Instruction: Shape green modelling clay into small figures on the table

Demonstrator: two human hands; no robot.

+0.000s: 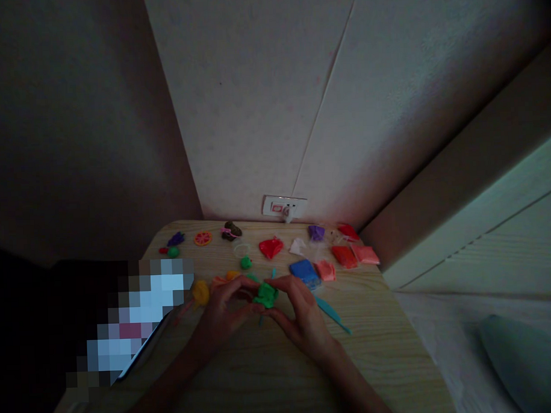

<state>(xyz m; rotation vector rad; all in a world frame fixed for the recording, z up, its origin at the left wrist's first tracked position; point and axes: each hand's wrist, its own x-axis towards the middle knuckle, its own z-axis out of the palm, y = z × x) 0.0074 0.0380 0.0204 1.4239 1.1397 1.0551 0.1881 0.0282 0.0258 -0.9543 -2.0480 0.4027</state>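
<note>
Between my two hands is a lump of green modelling clay point(266, 295), uneven and ruffled at the edges. My left hand point(229, 307) grips it from the left with thumb and forefinger. From the right, my right hand point(301, 311) pinches the same lump. A turquoise plastic clay knife point(332, 315) lies on the table just right of my right hand. Yellow clay point(200, 291) sits beside my left hand, and a small green clay ball point(245, 263) rests behind the held lump. Part of another turquoise tool is hidden by my hands.
On the wooden table point(371, 360) are a blue clay packet point(305, 273), red packets point(345, 256), a red wrapped piece point(271, 247), an orange-pink disc point(203, 238), and a brown piece point(231, 231). A blurred-out screen point(143, 313) stands at left; a wall socket point(284, 206) is behind.
</note>
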